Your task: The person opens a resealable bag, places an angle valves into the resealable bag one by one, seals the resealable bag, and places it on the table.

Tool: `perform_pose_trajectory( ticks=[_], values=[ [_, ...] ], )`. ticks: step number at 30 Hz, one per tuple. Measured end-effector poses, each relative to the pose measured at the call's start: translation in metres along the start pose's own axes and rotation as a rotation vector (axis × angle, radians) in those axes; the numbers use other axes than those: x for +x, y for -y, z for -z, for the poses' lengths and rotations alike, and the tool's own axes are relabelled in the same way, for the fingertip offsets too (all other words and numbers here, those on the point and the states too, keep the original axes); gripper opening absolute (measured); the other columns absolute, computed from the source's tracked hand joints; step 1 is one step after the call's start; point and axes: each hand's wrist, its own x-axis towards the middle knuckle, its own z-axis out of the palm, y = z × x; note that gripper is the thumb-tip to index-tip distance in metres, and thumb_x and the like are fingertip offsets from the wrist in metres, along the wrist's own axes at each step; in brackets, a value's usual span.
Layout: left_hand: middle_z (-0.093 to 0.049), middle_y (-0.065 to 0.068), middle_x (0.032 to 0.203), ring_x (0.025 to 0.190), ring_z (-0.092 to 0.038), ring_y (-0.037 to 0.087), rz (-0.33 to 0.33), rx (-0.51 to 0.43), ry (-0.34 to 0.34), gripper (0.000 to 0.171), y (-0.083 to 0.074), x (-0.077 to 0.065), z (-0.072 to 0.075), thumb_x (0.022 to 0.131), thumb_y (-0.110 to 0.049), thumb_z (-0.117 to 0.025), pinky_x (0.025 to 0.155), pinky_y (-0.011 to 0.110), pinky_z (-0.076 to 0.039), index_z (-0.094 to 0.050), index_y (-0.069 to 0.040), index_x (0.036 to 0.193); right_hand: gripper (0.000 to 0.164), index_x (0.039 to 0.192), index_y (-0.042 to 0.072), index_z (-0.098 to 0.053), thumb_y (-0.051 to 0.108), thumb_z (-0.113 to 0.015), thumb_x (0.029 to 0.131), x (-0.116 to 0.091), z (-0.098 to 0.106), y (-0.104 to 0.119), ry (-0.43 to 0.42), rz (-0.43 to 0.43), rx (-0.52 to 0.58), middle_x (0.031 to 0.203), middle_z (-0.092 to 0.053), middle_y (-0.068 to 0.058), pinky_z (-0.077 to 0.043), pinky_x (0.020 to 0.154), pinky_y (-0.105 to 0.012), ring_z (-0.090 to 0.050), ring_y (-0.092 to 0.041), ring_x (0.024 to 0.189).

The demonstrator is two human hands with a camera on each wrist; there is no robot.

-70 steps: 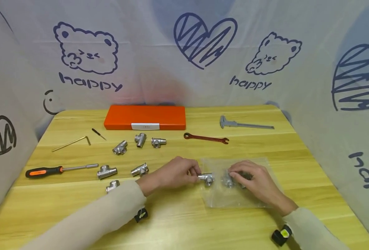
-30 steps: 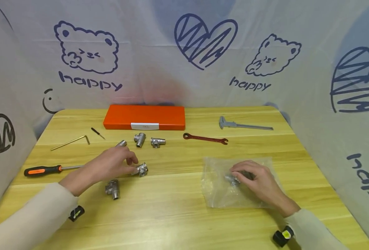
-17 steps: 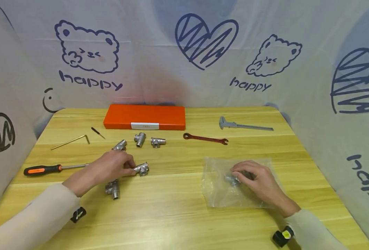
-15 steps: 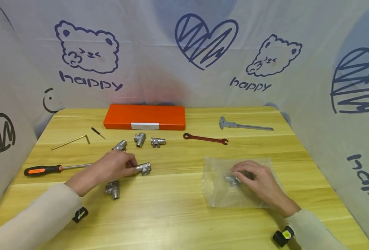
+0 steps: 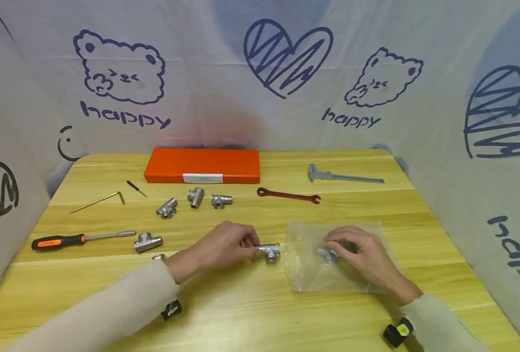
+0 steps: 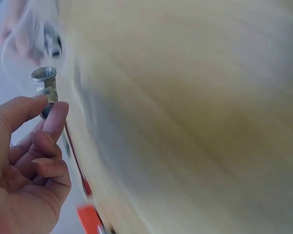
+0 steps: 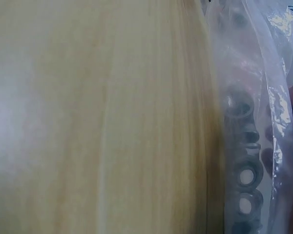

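Note:
My left hand (image 5: 225, 249) pinches a silver threaded tee pipe fitting (image 5: 270, 252) between thumb and index finger, just left of the clear plastic bag (image 5: 301, 276). The left wrist view shows that fitting (image 6: 45, 83) with its threaded opening facing up. My right hand (image 5: 363, 252) pinches the bag's upper film with thumb and fingers. Inside the bag, several metal fittings (image 7: 247, 175) show through the film in the right wrist view; from the head view the right hand covers most of them.
Loose tee fittings lie at left: one (image 5: 147, 242) beside a screwdriver (image 5: 57, 243), others (image 5: 166, 209) farther back, and one (image 5: 159, 257) mostly behind the sleeve. Behind them are an orange case (image 5: 203, 164), hex key (image 5: 97, 201), small screwdriver (image 5: 136, 187), red wrench (image 5: 288, 195) and caliper (image 5: 345, 177).
My left hand left an earlier fitting at the bag, reached left, took hold of another tee fitting and carried it right toward the bag. My right hand has stayed at the bag.

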Motion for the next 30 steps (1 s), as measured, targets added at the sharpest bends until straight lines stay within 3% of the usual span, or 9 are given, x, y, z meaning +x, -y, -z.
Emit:
perform_pose_trajectory(
  ticks=[9, 13, 18, 21, 25, 30],
  values=[
    [-0.083, 0.002, 0.096, 0.082, -0.072, 0.006, -0.032, 0.035, -0.007, 0.015, -0.039, 0.043, -0.044, 0.102, -0.022, -0.079, 0.075, 0.021, -0.057, -0.080, -0.008, 0.107, 0.021, 0.105, 0.020, -0.085, 0.001, -0.083, 0.094, 0.001, -0.002, 0.003, 0.009, -0.022, -0.002, 0.110, -0.082, 0.005, -0.047, 0.103, -0.007, -0.075, -0.015, 0.106],
    [-0.084, 0.005, 0.104, 0.085, -0.072, 0.006, -0.038, 0.060, -0.011, 0.015, -0.047, 0.055, -0.054, 0.104, -0.018, -0.076, 0.075, 0.018, -0.056, -0.080, -0.007, 0.112, 0.022, 0.105, 0.020, -0.085, 0.000, -0.083, 0.094, 0.002, -0.002, 0.003, 0.009, -0.014, 0.005, 0.110, -0.082, 0.005, -0.048, 0.103, -0.007, -0.075, -0.014, 0.107],
    [-0.083, 0.004, 0.111, 0.080, -0.064, 0.005, -0.109, 0.089, 0.061, 0.022, -0.047, 0.057, -0.055, 0.109, -0.016, -0.068, 0.073, 0.018, -0.052, -0.080, -0.010, 0.127, 0.022, 0.105, 0.017, -0.084, -0.001, -0.083, 0.093, 0.003, -0.004, 0.003, 0.011, 0.006, 0.010, 0.109, -0.082, 0.004, -0.049, 0.101, -0.008, -0.075, -0.014, 0.106],
    [-0.083, 0.004, 0.115, 0.086, -0.069, 0.008, -0.136, 0.102, 0.104, 0.024, -0.042, 0.050, -0.043, 0.110, -0.015, -0.065, 0.079, 0.022, -0.057, -0.079, -0.009, 0.129, 0.022, 0.105, 0.017, -0.084, -0.001, -0.082, 0.094, 0.004, -0.004, 0.002, 0.011, 0.002, 0.015, 0.109, -0.082, 0.005, -0.049, 0.101, -0.009, -0.075, -0.013, 0.106],
    [-0.081, 0.007, 0.125, 0.111, -0.077, 0.017, -0.162, 0.148, 0.126, 0.025, -0.027, 0.033, -0.007, 0.109, -0.011, -0.065, 0.099, 0.031, -0.061, -0.078, -0.005, 0.130, 0.022, 0.106, 0.018, -0.084, 0.000, -0.082, 0.094, 0.003, -0.004, 0.001, 0.017, -0.004, 0.007, 0.110, -0.082, 0.005, -0.049, 0.101, -0.008, -0.075, -0.013, 0.106],
    [-0.081, 0.012, 0.121, 0.110, -0.078, 0.025, -0.114, 0.255, 0.048, 0.022, 0.013, 0.011, 0.047, 0.106, -0.008, -0.069, 0.098, 0.041, -0.063, -0.078, -0.002, 0.125, 0.022, 0.105, 0.018, -0.084, 0.000, -0.083, 0.093, 0.002, -0.003, 0.000, 0.016, -0.006, -0.021, 0.110, -0.082, 0.004, -0.048, 0.102, -0.007, -0.075, -0.014, 0.106]
  ],
)
